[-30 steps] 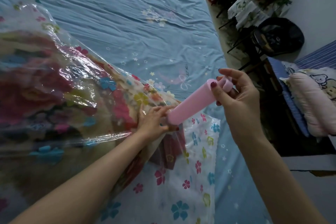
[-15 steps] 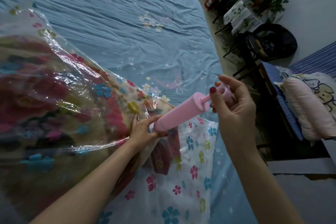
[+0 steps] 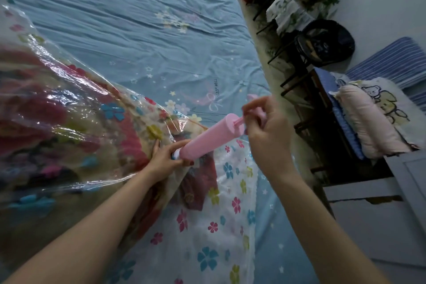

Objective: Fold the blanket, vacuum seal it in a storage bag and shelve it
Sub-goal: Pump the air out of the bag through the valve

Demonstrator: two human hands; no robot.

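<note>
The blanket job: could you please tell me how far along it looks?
Done: the blanket is inside the storage bag. In hand: the left hand steadies the pink hand pump at the bag while the right hand grips its plunger handle. Left: finishing the pumping, then shelving.

A bed (image 3: 138, 37) covered by a wrinkled light-blue sheet with star and bow prints carries a clear flower-printed storage bag (image 3: 207, 226) holding a folded floral blanket (image 3: 69, 122)

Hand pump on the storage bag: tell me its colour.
Pink all over, barrel and plunger rod alike; the hand pump shows clearly in the head view, the only one.
</note>
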